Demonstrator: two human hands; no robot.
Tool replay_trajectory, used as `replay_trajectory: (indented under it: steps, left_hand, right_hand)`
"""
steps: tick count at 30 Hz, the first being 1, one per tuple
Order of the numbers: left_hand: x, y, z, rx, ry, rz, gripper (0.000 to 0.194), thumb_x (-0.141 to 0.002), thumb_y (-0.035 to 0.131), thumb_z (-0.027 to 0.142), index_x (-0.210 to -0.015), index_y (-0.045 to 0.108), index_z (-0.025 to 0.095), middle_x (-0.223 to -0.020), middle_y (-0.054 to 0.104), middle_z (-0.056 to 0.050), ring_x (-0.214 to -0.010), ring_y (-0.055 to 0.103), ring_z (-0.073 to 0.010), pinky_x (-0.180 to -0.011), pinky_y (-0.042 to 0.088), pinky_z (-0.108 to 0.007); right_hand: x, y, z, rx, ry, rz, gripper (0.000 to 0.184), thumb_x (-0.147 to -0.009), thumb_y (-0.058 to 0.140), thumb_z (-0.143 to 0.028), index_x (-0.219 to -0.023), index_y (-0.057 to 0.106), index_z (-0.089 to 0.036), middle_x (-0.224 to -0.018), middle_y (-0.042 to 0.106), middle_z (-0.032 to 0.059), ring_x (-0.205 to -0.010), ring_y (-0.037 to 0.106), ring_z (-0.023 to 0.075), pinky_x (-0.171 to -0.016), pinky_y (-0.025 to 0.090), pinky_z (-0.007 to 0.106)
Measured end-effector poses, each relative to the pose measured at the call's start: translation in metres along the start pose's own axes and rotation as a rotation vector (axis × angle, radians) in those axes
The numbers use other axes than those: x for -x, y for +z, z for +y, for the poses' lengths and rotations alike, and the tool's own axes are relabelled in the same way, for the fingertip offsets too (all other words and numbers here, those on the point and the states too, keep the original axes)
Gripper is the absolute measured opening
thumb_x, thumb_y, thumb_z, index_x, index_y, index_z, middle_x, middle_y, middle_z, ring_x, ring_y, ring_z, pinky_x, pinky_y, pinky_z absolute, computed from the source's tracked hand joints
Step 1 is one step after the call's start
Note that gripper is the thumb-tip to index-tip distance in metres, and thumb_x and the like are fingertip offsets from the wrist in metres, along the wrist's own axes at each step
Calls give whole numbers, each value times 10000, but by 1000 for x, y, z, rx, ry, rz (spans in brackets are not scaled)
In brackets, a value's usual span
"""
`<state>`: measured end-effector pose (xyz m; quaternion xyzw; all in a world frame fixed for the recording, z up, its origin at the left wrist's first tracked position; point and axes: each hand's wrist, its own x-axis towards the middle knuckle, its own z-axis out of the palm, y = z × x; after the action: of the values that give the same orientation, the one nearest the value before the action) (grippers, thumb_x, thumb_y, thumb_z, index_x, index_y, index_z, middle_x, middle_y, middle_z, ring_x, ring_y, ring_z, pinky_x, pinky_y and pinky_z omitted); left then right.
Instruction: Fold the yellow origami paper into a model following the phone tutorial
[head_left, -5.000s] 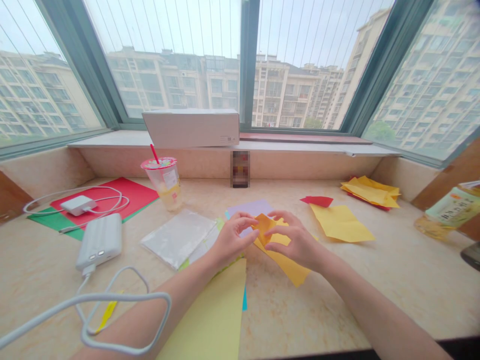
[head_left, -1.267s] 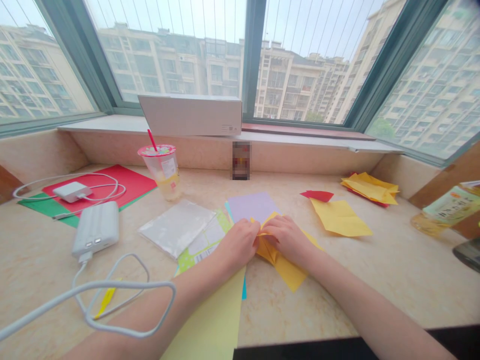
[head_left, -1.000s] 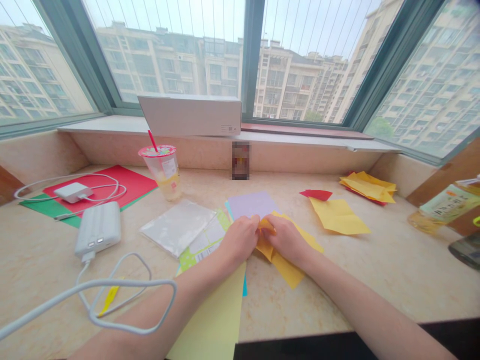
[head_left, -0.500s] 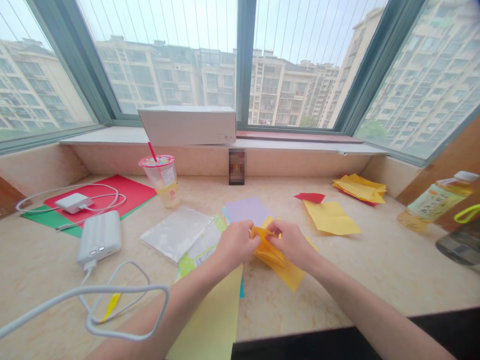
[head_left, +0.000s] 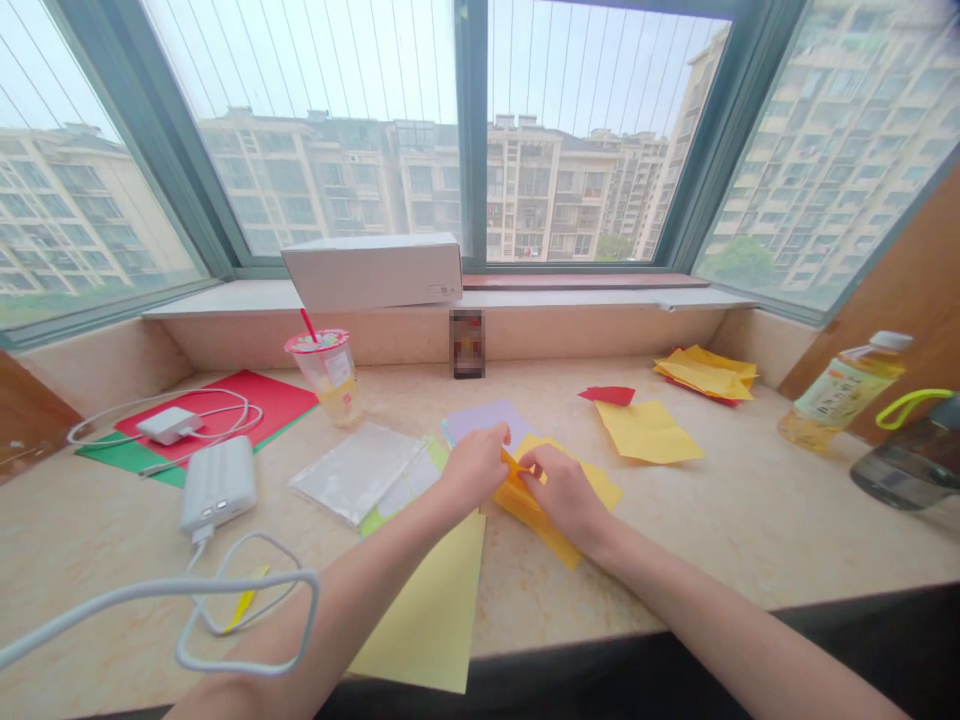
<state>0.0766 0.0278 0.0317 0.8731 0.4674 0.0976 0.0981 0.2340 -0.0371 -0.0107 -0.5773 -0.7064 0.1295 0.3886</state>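
Fingers [head_left: 529,464] of your left hand [head_left: 477,466] and right hand [head_left: 562,488] pinch the orange paper [head_left: 513,464]; its long edge slants across between them, neither hand nearer.

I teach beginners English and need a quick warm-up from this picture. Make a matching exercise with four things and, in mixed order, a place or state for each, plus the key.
Things
1. Orange paper
2. Cup
3. Box
4. Power bank

Places and states
A. On the window ledge
B. Has a white cable plugged into its near end
C. Between the left hand and the right hand
D. Has a red straw stuck in it

Right pairs
1-C, 2-D, 3-A, 4-B
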Motion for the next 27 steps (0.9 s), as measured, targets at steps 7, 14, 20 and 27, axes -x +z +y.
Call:
replay_trajectory:
  steps: [7,14,20,27]
  left_hand:
    - [-9,-10,13,-178,178,-109,178,-853,579,145,-784,742,162,-919,745,-142,-1008,686,-301,-918,463,-392]
    - [10,-16,17,-195,204,-223,205,-829,560,177,-853,764,174,-823,752,-112,-782,710,-257,-651,488,-299]
    - [4,-19,19,-206,166,-296,119,-902,629,226,-890,725,157,-851,727,-70,-770,680,-197,-687,531,-301]
    - [-9,-12,29,-258,178,-331,285,-981,618,340,-1210,625,170,-1221,642,-93,-1038,656,-226,-889,568,-429]
  right_hand:
    - [-2,-5,-2,20,-89,-51,258,-859,559,-24,-963,735,-182,-1016,741,87,-971,684,227,-876,520,352]
    - [-10,-30,13,56,-25,-184,209,-754,631,-28,-810,754,-188,-803,763,25,-767,697,188,-710,507,284]
    - [-8,-33,18,96,36,-199,211,-741,638,-67,-852,756,-203,-822,765,18,-756,687,193,-673,474,280]
    - [9,-26,10,97,9,-136,275,-778,572,-6,-913,748,-168,-902,765,64,-841,700,228,-758,514,320]
